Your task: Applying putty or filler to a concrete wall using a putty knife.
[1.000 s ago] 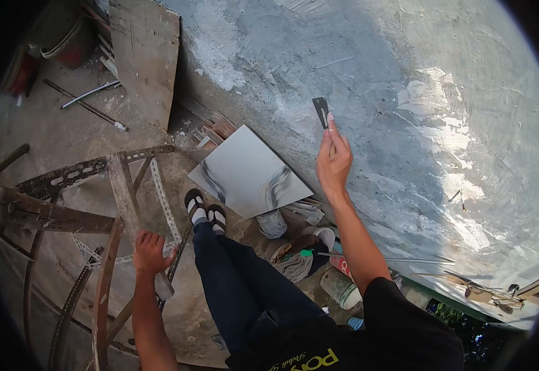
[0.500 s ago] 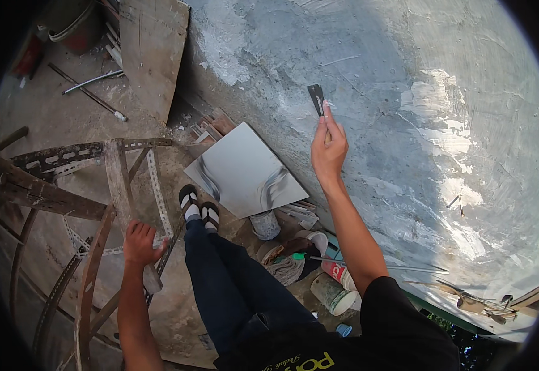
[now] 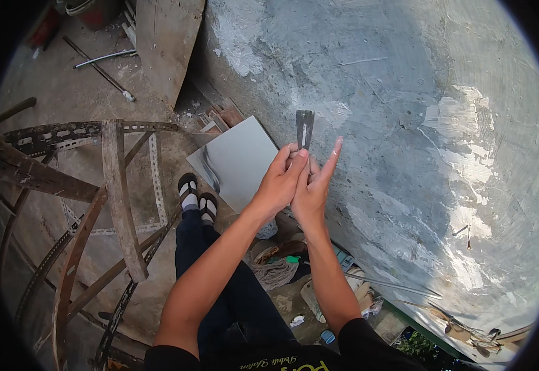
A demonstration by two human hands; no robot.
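Observation:
In front of the wall, a putty knife point(image 3: 305, 127) points away from me, its dark flat blade bearing a pale streak. My left hand point(image 3: 279, 188) is closed on it, the thumb pressed where blade meets handle. Against it, my right hand point(image 3: 309, 201) has its lower fingers curled round the handle, which both hands mostly hide. Its index finger sticks out apart, with white paste on the tip. Behind stands the grey-blue wall point(image 3: 381, 167), patched with white filler and sunlit at the right.
To my left stands a wood and perforated-metal frame point(image 3: 118, 191). A glossy pale panel point(image 3: 235, 161) leans near my feet. By the wall's base lie a grey rope-like bundle point(image 3: 275, 272) and assorted clutter. A wooden board point(image 3: 167, 49) stands at the far left.
My left hand has left the wooden frame and joined my right at the putty knife. My right hand has come down and left with the knife, and its index finger now extends.

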